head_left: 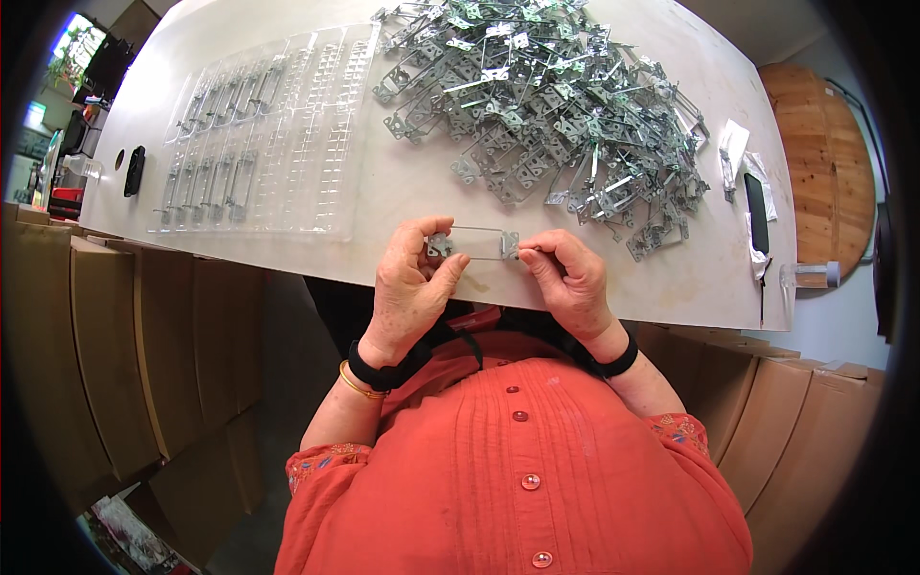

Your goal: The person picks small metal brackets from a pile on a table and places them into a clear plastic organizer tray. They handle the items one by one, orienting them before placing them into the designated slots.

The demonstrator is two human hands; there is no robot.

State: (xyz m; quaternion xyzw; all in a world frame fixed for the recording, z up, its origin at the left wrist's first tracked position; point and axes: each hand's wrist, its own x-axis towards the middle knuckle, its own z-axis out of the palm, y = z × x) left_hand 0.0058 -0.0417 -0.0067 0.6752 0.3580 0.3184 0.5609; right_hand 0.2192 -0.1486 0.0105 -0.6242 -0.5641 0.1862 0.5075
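Close to the table's near edge I hold a small metal bracket assembly [476, 231], two flat plates joined by thin parallel rods. My left hand [412, 278] pinches its left plate between thumb and fingers. The plate at the other end is gripped by the fingertips of my right hand [569, 275]. Beyond my hands lies a big heap of similar metal brackets [556, 105]. To the left, a clear plastic tray [316, 172] has several of these brackets set in its left slots, in two rows.
The white table [431, 192] carries a dark phone-like object [758, 213] and crumpled white wrapping [733, 149] at right. A small black object [135, 172] lies at far left. Cardboard boxes [163, 345] stand left of me, with more boxes [795, 422] at right.
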